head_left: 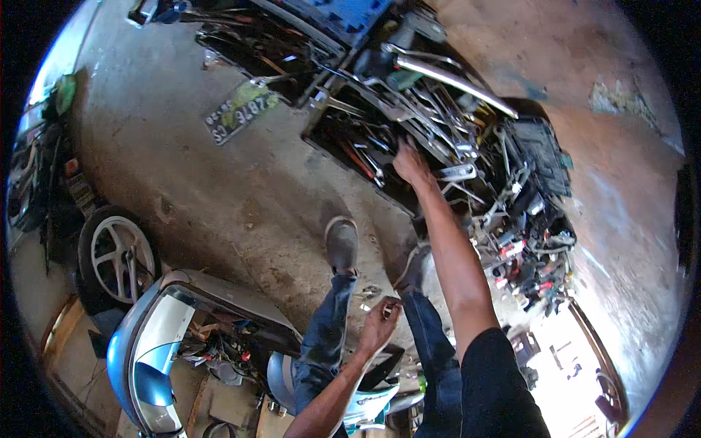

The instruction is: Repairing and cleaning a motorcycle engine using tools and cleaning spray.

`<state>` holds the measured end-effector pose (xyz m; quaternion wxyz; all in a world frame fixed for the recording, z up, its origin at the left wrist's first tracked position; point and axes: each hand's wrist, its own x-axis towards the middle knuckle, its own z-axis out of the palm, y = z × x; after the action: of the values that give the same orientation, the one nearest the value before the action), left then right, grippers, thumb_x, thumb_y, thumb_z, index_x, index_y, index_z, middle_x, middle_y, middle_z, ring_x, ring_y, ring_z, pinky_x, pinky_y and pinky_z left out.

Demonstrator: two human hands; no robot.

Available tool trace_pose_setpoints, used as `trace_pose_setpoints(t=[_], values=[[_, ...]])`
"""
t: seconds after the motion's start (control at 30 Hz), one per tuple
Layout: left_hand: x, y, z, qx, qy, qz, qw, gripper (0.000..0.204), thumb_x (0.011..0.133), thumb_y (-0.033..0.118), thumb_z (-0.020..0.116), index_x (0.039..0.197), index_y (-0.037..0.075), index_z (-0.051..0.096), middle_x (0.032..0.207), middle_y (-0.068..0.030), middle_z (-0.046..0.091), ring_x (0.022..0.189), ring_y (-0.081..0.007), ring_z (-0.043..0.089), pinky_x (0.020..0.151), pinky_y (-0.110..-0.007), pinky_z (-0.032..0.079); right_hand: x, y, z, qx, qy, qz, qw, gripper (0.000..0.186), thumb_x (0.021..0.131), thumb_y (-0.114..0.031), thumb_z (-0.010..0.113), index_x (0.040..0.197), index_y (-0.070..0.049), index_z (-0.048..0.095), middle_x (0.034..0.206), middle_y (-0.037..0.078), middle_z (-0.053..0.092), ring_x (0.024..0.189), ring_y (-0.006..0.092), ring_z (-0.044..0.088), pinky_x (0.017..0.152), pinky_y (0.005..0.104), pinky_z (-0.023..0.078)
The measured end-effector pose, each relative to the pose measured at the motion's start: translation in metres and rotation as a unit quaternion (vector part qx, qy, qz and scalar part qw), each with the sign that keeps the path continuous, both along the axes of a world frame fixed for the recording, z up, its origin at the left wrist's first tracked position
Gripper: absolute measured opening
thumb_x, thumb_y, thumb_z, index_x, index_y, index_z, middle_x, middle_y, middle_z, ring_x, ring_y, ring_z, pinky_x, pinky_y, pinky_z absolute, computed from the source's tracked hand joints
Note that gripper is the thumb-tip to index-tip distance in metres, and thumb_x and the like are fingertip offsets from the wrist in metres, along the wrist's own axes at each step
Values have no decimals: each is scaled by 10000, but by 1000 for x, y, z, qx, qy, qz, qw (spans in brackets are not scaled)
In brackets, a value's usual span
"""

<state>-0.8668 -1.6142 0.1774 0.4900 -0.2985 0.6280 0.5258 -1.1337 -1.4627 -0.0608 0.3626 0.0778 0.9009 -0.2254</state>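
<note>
My right arm stretches forward over an open black toolbox tray (343, 153) crowded with metal tools. At its inner side, my right hand (411, 162) points down among the tools, and its fingertips are lost in the dark there. Several spanners (431, 120) lie heaped just beyond it, and a red-handled tool (358, 160) lies to its left. A flat silver tool (456, 173) rests close to the right of that wrist. Above my legs, my left hand (380, 323) is held with its fingers curled closed; whatever small thing may be in them is hidden.
A second tool tray (263, 55) and a blue lid (350, 18) stand farther off. A number plate (239, 113) lies on the concrete floor. Small parts (529, 263) are piled at right. A spoked wheel (117, 255) and a blue-white vehicle body panel (153, 358) are at left.
</note>
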Motion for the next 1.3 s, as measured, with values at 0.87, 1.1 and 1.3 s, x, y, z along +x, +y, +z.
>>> trace_pose_setpoints(t=[0.87,1.1,1.3], values=[[9,-19,-19,-60,72,76,993,367,960,356,612,1170,56,635,811,-115,673,686,-181,604,649,-343,493,17,-50,23,29,-6,-193,981,396,900,-377,667,1136,-62,702,1122,220,676,994,417,646,885,489,499],[-21,-2,-8,-1,-1,77,997,387,977,372,585,1182,48,630,800,-100,659,672,-166,585,660,-333,496,32,-24,106,64,206,-153,964,279,923,-239,630,1088,-16,656,1055,220,653,945,408,637,798,467,510],[-3,6,-20,-20,19,96,995,392,972,383,593,1172,49,634,849,-94,669,687,-164,614,673,-327,515,48,-27,159,-58,332,-229,913,155,917,-70,620,1050,8,636,1044,153,681,942,317,666,795,411,519]])
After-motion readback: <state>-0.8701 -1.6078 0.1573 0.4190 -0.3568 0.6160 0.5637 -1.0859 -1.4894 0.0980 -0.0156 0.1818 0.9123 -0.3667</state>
